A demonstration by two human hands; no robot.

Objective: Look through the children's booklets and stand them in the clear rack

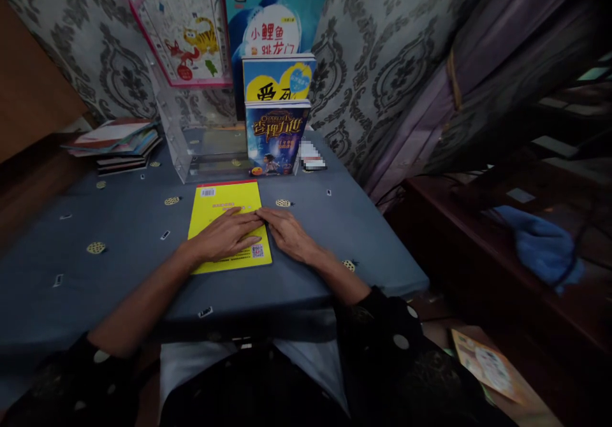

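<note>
book (232,198), rectangular, perhaps glossy, lies under left hand (228,234) on printed cloth (124,217)

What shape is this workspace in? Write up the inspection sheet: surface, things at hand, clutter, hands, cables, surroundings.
Surface: blue-grey tablecloth with small printed motifs.
Things at hand: yellow book lying flat, barcode and QR code facing up.
Clutter: stack of books and booklets at the left; clear rack behind the yellow book, with a dark-blue book standing at its right end.
Hands: left hand flat on the yellow book; right hand at its right edge, fingertips meeting the left's.
Cables: nothing seen on the table; right side too dark to tell.
Surroundings: purple curtain and blue cloth to the right.
</note>
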